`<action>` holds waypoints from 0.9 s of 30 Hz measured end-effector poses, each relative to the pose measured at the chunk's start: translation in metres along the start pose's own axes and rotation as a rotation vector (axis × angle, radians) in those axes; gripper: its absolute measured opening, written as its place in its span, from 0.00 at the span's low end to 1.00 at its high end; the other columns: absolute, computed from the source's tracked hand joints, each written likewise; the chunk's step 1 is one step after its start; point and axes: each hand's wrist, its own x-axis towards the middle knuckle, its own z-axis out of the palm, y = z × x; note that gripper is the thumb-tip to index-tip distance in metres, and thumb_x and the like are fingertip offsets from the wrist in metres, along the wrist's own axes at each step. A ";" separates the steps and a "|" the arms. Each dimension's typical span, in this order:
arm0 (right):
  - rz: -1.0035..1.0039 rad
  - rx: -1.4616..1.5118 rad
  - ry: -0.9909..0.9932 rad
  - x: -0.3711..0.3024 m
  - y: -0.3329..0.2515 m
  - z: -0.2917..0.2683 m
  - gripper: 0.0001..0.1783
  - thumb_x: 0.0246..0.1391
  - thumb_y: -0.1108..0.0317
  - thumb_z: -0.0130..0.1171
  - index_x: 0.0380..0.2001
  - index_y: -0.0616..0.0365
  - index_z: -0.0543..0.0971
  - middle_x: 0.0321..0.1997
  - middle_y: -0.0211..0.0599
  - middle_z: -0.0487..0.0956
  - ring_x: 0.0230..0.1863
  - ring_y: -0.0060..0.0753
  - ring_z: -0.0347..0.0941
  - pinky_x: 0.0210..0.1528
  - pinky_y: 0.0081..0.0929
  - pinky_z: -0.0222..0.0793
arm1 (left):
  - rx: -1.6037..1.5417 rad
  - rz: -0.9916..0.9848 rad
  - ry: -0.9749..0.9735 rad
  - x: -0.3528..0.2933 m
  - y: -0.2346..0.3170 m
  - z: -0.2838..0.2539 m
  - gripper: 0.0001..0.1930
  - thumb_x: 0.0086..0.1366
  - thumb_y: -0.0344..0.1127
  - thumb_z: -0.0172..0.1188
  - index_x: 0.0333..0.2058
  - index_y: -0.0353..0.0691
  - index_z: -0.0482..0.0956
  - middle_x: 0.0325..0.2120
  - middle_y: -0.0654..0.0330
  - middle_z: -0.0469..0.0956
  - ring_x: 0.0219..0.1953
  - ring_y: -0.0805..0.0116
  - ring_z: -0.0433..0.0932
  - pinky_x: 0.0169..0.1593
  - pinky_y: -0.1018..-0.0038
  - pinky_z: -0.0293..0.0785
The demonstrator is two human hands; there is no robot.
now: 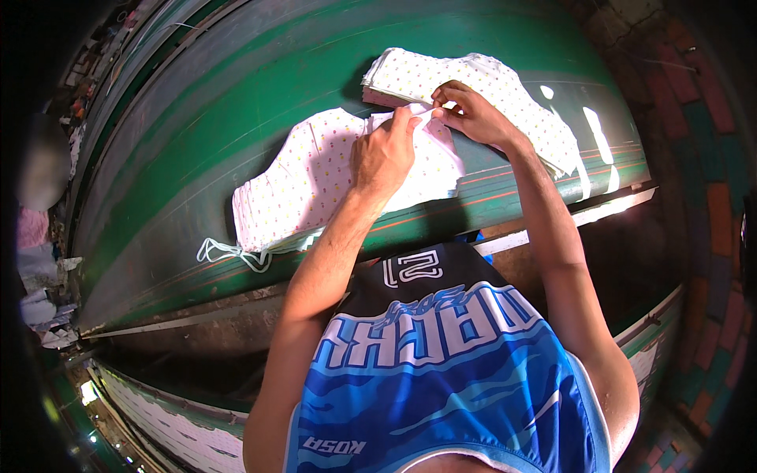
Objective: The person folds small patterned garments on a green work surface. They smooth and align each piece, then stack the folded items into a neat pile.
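Observation:
Two stacks of cut white fabric pieces with small coloured dots lie on a green table. The near-left fabric stack [296,169] is under my hands; the far-right fabric stack [481,75] lies just beyond my right hand. My left hand [385,154] is closed, pinching a raised edge of the top fabric piece [438,150] between thumb and fingers. Close beside it, my right hand [469,114] has its fingers bent together at the same lifted edge. What exactly the right fingertips grip is too small to see fully.
A pale cord or strip [229,252] lies loosely at the near-left corner of the left stack. The green table [181,158] has a worn front edge close to my body. Piled scraps [39,307] sit past the table's left end. Patterned floor tiles [714,229] show at right.

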 end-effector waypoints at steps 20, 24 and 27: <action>0.151 -0.099 -0.018 0.023 0.003 0.015 0.23 0.74 0.50 0.64 0.50 0.62 0.85 0.48 0.43 0.85 0.50 0.39 0.83 0.56 0.38 0.79 | -0.287 -0.475 -0.576 0.049 -0.032 -0.042 0.21 0.85 0.47 0.50 0.57 0.32 0.74 0.27 0.48 0.85 0.23 0.59 0.86 0.33 0.54 0.81; 0.189 -0.099 -0.033 0.017 0.007 0.018 0.22 0.74 0.51 0.64 0.49 0.63 0.85 0.48 0.45 0.86 0.49 0.38 0.84 0.55 0.39 0.80 | -0.382 -0.398 -0.607 0.025 -0.030 -0.038 0.25 0.82 0.46 0.58 0.67 0.37 0.68 0.26 0.54 0.84 0.21 0.65 0.83 0.29 0.60 0.79; 0.186 -0.098 -0.035 0.013 0.002 0.015 0.21 0.74 0.52 0.64 0.49 0.63 0.85 0.47 0.45 0.86 0.48 0.39 0.85 0.54 0.39 0.80 | -0.358 -0.267 -0.600 0.007 -0.018 -0.051 0.38 0.72 0.40 0.71 0.75 0.42 0.62 0.32 0.53 0.86 0.29 0.58 0.86 0.37 0.58 0.83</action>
